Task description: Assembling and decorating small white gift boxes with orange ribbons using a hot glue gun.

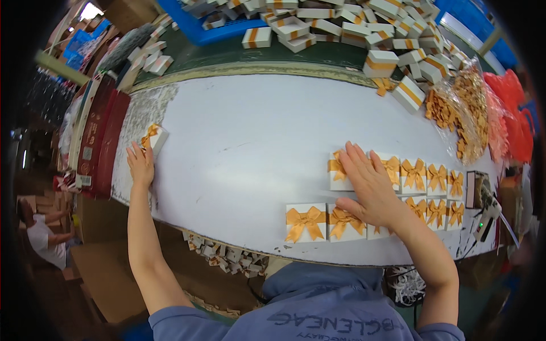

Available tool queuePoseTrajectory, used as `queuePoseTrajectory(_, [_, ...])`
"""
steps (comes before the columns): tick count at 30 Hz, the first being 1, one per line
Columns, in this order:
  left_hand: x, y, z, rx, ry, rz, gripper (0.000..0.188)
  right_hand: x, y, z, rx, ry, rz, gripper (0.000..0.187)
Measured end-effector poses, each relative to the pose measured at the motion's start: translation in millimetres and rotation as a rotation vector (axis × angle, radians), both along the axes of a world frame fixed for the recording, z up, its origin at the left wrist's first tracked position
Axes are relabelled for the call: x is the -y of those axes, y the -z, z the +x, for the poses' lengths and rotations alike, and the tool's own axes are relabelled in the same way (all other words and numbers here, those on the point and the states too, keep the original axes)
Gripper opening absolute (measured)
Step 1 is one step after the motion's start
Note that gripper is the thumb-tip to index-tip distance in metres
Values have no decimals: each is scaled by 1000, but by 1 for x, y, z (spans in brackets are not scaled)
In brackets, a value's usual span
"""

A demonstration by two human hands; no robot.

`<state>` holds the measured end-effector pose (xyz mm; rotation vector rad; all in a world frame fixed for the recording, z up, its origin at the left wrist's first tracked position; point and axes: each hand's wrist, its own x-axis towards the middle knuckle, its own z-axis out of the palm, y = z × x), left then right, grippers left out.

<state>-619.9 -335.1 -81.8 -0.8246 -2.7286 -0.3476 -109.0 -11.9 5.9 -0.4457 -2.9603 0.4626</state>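
At the left end of the white tabletop (pixel 239 131), my left hand (pixel 140 166) touches the near end of a small white gift box (pixel 160 140) with a gold bow; its fingers are spread rather than wrapped round it. My right hand (pixel 369 184) lies flat, fingers stretched out, over gift boxes lined up in two rows on the right. Each box that shows there has a gold ribbon bow, such as the near row's leftmost gift box (pixel 290 213). The hand and forearm partly cover several of them.
White boxes with gold bands (pixel 352 34) are heaped beyond the far edge, beside a blue crate (pixel 213 35). Far right are a clear bag of gold bows (pixel 469 113), red plastic bags (pixel 509 91) and a white corded tool (pixel 487 220). A dark red carton (pixel 105 136) borders the left.
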Motion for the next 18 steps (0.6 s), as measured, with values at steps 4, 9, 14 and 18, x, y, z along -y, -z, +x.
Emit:
queuePoseTrajectory(4, [-66,-30,13,41,-397,-383,65,-23,-27,20,-193,122,-99,71])
queuePoseTrajectory(9, [-165,-109,126,-289,520,19,59,-78,-70,74,-396,403,366,62])
queuePoseTrajectory(14, [-251,-127,354,126,1174,14,81,-68,-28,77,-255,543,327,66])
queuePoseTrajectory(18, [-270,-77,404,188,1172,-99,82,-48,18,73,110,487,129,63])
